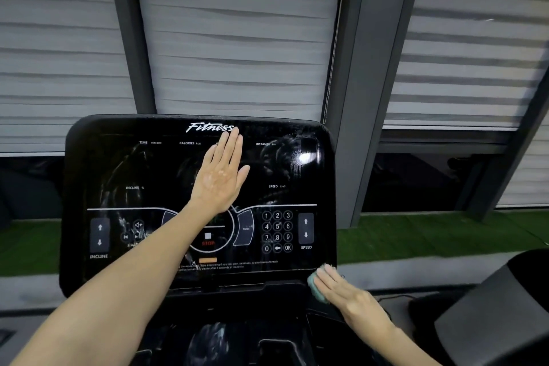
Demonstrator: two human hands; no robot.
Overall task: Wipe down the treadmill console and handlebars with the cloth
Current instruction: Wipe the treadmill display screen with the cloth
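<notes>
Landmark: treadmill console (89,163); black, glossy, tilted up towards the camera; pale smears and streaks show on its face
Left grip (221,175): a bare hand laid flat on the console's upper middle; fingers straight and together, thumb spread; fingertips just below the Fitness logo (208,127); released, grasping nothing
Right grip (349,296): a bare hand at the console's lower right corner; fingers straight, pressing down on the cloth; not curled round it
Cloth (315,284): teal, bunched; under the right fingers, against the console's bottom right edge; mostly covered by them
Number keypad (277,231): lower right of the console's face
SPEED arrows (306,228): just right of the keypad, above the cloth
STOP button (208,239): lower centre of the console; the left forearm crosses just beside it
INCLINE arrows (99,235): lower left of the console
Window blinds (237,38): grey, behind and above the console
Green turf (430,235): a strip behind the console, to its right
</notes>
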